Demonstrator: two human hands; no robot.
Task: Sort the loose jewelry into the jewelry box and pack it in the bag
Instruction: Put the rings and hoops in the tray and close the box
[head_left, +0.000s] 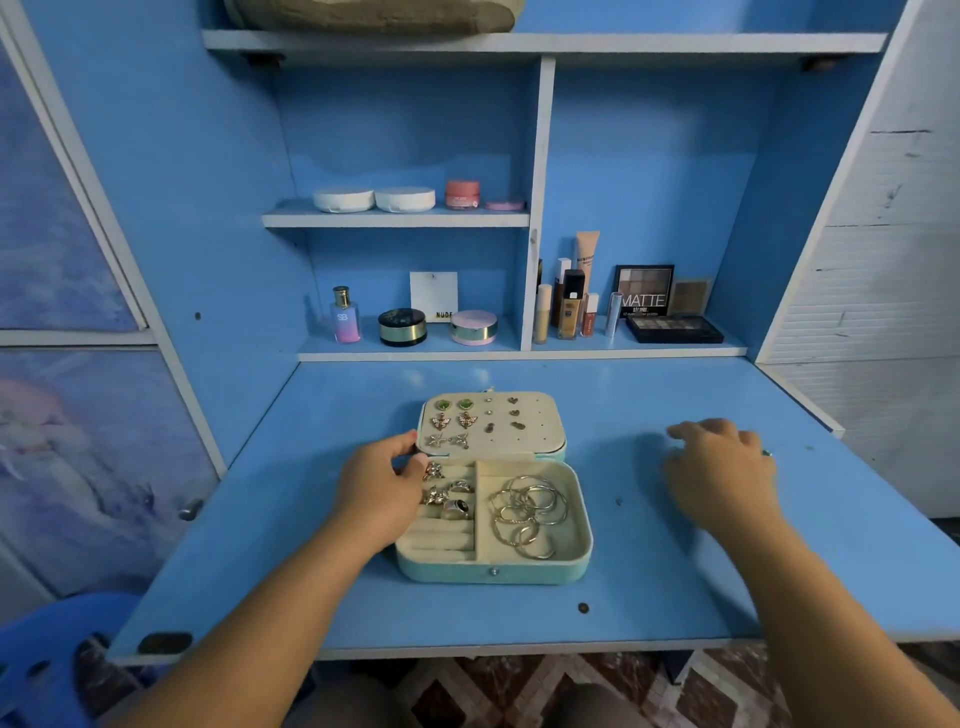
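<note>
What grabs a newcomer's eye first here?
The open mint jewelry box at the middle of the blue desk: earrings pinned across its lid panel, silver hoops heaped in its right compartment. The left hand touches the box's left edge beside the rings; the right hand hangs over the desk to the right. Cosmetics line the shelves behind.

Desk (363, 597) bears jewelry box (493, 571) (open).
</note>
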